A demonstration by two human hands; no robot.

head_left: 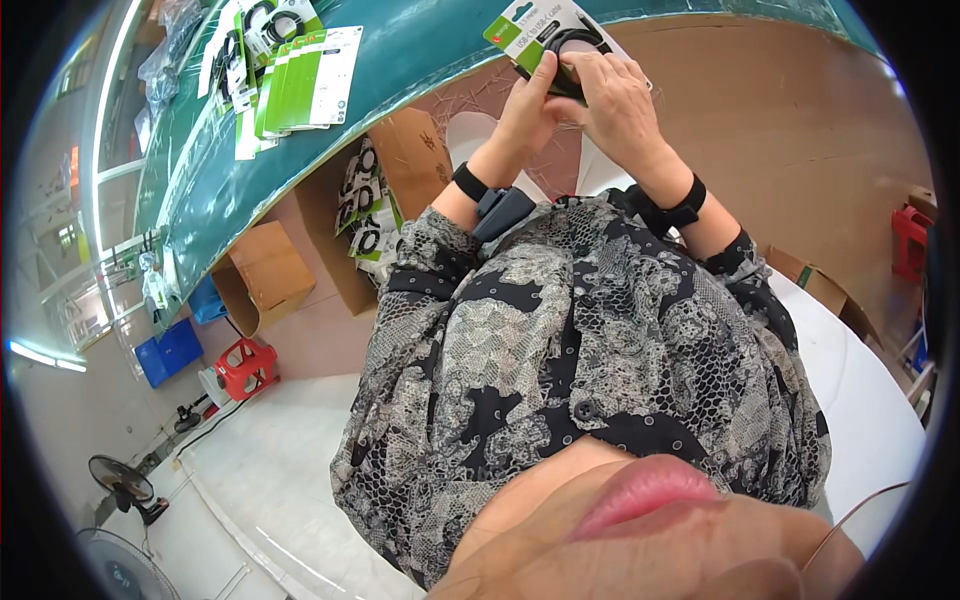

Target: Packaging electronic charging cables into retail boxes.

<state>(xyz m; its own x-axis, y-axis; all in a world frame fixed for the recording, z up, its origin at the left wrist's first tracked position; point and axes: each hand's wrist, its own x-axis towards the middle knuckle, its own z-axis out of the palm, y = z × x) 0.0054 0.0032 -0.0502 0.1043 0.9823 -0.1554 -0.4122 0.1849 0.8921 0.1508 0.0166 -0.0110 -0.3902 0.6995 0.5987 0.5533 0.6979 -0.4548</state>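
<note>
A packaged cable point(520, 38), a green and white card with a coiled black cable on it, is held up at the green table's front edge. My left hand point(528, 108) grips its lower left side, with the thumb on the front. Bent over the coil, my right hand point(615, 105) presses its fingers against the package's lower front and is closed on it. The lower part of the package is hidden behind both hands. Black bands sit round both wrists.
Overlapping green and white cards point(310, 85) lie on the green table point(420, 45) at left, beside more packaged cables point(265, 30). Below stands a cardboard box point(335, 235) with several cable packages point(368, 205) in it. A smaller carton point(268, 268) and a red stool point(246, 369) stand further left.
</note>
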